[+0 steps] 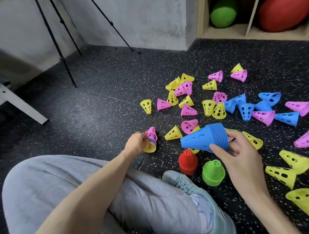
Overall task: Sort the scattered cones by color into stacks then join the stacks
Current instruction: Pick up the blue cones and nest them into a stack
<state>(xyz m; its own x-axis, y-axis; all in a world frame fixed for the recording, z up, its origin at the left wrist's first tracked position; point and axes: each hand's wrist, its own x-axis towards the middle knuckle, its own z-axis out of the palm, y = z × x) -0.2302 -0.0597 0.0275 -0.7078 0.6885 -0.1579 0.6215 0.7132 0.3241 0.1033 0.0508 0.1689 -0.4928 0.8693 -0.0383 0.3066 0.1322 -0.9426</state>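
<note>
Two stacks, red (188, 161) and green (213, 172), already stand on the floor (98, 104) by the shoe. The right hand (240, 155) grips the nested blue stack (204, 137) sideways by its wide end, above loose yellow and pink cones. The left hand (137, 142) curls around a small mixed stack (151, 140) of pink, blue and yellow, resting on the floor. Held tilted, the blue stack could slip apart and scatter; the mixed stack's blue cone might stay jammed inside.
</note>
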